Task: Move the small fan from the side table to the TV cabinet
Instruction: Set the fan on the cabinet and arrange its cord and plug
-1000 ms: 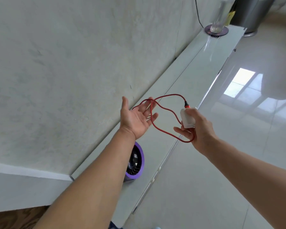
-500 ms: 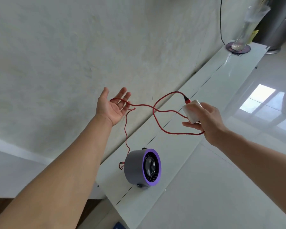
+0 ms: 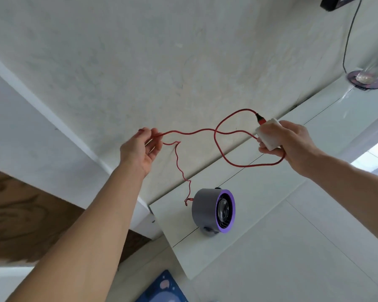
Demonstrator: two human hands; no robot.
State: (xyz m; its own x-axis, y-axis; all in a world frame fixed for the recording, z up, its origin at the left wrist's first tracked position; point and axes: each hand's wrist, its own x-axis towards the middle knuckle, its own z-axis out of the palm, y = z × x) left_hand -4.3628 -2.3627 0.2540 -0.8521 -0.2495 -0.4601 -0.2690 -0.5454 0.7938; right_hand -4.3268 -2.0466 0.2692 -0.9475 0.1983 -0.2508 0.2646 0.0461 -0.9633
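Note:
The small grey fan [image 3: 213, 211] with a purple front ring stands upright on the near end of the white TV cabinet [image 3: 271, 192], facing right. A red cable [image 3: 196, 132] runs from its back up into the air. My left hand [image 3: 141, 148] pinches the cable between thumb and fingers, above and left of the fan. My right hand [image 3: 286, 141] grips a white plug adapter [image 3: 268, 136] at the cable's other end, with a loop of cable hanging under it.
A clear glass vase [image 3: 375, 64] on a dark coaster [image 3: 366, 82] stands at the cabinet's far end, with a black wire [image 3: 347, 40] hanging on the wall beside it. A wooden panel [image 3: 20, 214] lies lower left, a blue mat [image 3: 162, 288] at the bottom.
My left hand has closed from flat and open to a pinch on the cable and moved left. The cable is stretched wider between the hands. The fan has not moved on the cabinet.

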